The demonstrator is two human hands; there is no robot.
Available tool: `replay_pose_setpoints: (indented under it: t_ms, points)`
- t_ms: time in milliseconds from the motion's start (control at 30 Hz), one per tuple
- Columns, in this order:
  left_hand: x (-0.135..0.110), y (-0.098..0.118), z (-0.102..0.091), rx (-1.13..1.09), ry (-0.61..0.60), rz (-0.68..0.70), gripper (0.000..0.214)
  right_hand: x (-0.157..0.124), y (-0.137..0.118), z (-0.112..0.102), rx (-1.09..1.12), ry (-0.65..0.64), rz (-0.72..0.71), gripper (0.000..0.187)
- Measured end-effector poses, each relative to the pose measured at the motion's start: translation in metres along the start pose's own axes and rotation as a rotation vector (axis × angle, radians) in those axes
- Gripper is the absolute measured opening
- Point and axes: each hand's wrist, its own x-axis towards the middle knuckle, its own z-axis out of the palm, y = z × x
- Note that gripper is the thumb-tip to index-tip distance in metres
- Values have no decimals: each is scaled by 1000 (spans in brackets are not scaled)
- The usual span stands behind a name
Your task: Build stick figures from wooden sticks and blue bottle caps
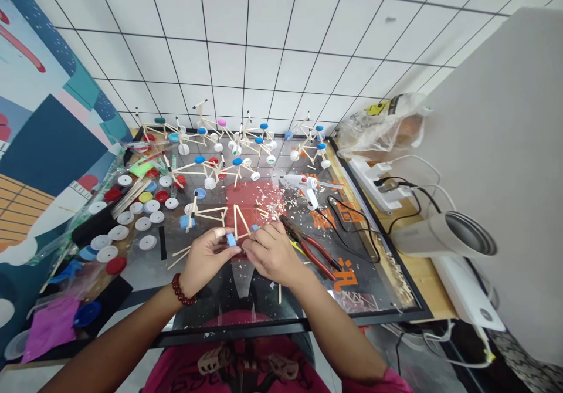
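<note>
Sticks (241, 217) run away from the right hand (269, 253), which is pinched on their near ends, while the left hand (206, 258) nips a blue block (231, 239) just beside it, between both grips.

Red-handled metal pliers (313, 251) lie near a white plastic glue gun (303, 185), with round white plastic bottle caps (148, 242) scattered left on the glass-topped table (206, 308).

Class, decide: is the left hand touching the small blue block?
Touching: the head view shows the left hand pinching the blue block between thumb and fingers.
</note>
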Motion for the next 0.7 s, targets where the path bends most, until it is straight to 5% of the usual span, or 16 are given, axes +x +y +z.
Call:
replay_pose_setpoints:
  t_ms: [200,333,433,567,700]
  points:
    - [3,-3,-2,18,19,14,40,-12,5,-60,170,-3,138,15]
    - [6,-4,-2,21,20,86,34,-61,24,-115,0,175,386,11]
    - [10,-10,-3,28,5,141,34,-104,37,-136,-189,287,578,18]
    - [14,-18,-3,1,-34,163,37,-126,23,-126,-318,137,604,13]
    - [15,-20,-4,4,-56,197,37,-104,-30,-86,-85,-49,371,14]
